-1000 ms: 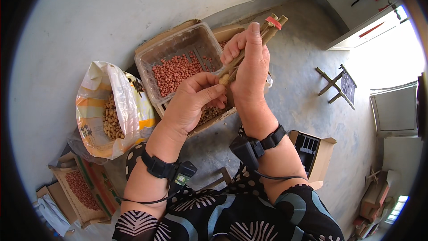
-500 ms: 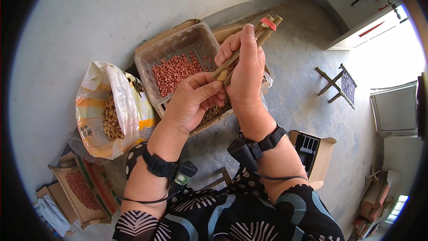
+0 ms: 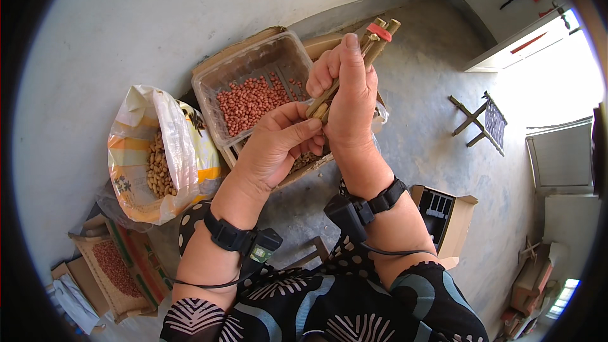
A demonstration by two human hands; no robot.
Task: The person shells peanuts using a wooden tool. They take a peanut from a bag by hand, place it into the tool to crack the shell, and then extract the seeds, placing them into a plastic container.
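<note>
My right hand [image 3: 345, 92] is wrapped round a pair of wooden sticks [image 3: 373, 47], bound together near their far end by a red band [image 3: 379, 31]. A peanut in its shell [image 3: 321, 111] sits between the near ends of the sticks. My left hand [image 3: 278, 139] pinches the peanut there with thumb and forefinger, close against my right palm; its other fingers curl underneath. Just beyond my hands stands a clear plastic tub [image 3: 206, 98] with red shelled peanuts [image 3: 250, 104] in it. Below my hands, a cardboard box [image 3: 288, 182] holds broken shells [image 3: 306, 160], partly hidden by my left hand.
At the left a plastic sack [image 3: 187, 164] gapes, with unshelled peanuts [image 3: 159, 168] inside. Below it lies a woven bag [image 3: 117, 272] with more red kernels. An opened carton [image 3: 459, 228] with black inserts sits at right, and a folding stool [image 3: 484, 120] stands farther off.
The sticks have tipped slightly more upright and their near ends have closed in around the peanut. Both hands stay almost in place, the left shifted slightly right.
</note>
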